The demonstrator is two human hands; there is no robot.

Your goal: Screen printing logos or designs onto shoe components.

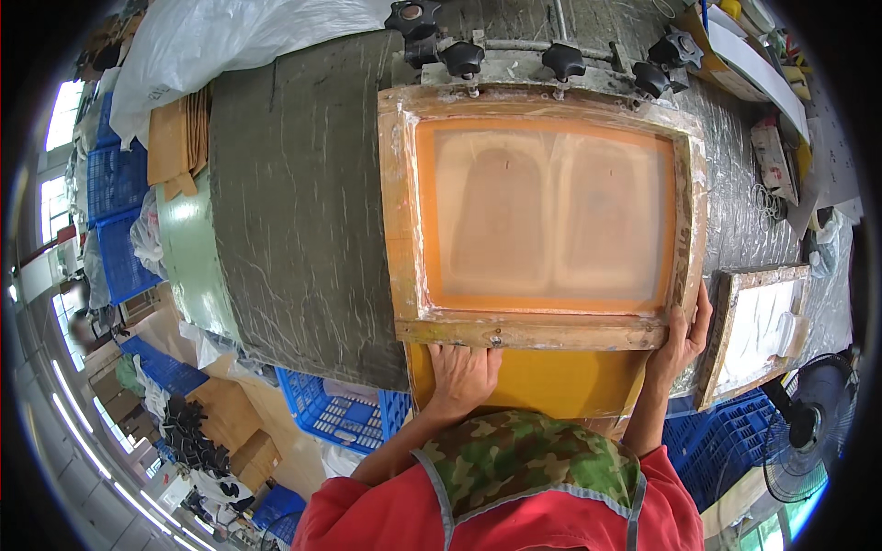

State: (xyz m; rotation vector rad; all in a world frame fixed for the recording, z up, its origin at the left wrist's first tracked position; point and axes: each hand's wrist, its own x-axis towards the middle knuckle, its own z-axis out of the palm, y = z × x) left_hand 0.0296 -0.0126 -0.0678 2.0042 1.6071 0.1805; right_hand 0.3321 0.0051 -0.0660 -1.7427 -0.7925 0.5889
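A wooden screen-printing frame [533,331] lies before me, its pale mesh edged with orange. Two rounded, elongated shapes show dimly through the mesh. Black star knobs [563,61] on a metal clamp sit along its far side. Beneath its near rail, a yellow board [570,381] juts toward me. My left hand [462,376] rests over that board, its outstretched fingers passing under the rail, where the tips are hidden. At the near right corner my right hand [682,344] is closed on the frame, thumb on top and fingers along the outer side.
A dark table surface [303,211] stretches left, with clear plastic sheeting [239,41] beyond. On the right lie a smaller wooden frame [721,340] and a black fan [807,427]. Blue crates [335,413] stand below the near edge. Cardboard pieces [177,138] are at far left.
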